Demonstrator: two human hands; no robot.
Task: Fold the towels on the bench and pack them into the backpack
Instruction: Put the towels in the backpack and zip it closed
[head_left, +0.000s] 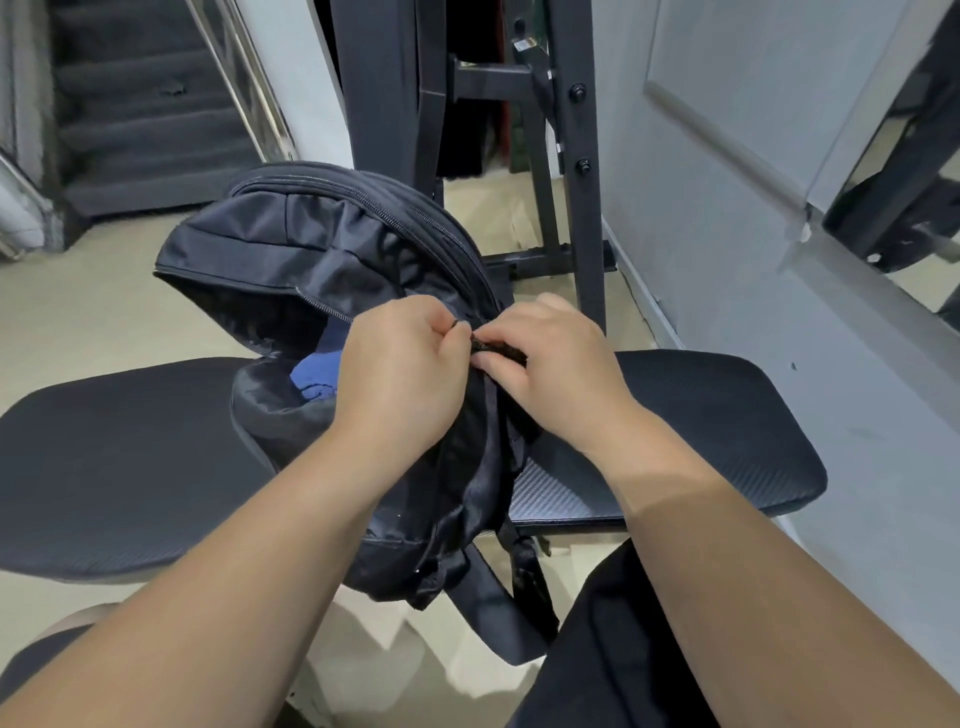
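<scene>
While right hand (561, 374) grips backpack (291, 244), left hand (400, 379) pinches zipper pull (459, 325).

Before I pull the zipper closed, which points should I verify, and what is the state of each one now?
1. Blue towel inside the backpack, in its open compartment: ok.
2. Towel away from the zipper teeth: cannot tell, the left hand hides part of it.
3. Left fingers pinch the zipper pull: ok.
4. Right hand grips the backpack beside the zipper to steady it: ok.
5. Backpack rests on the bench: ok.
</scene>
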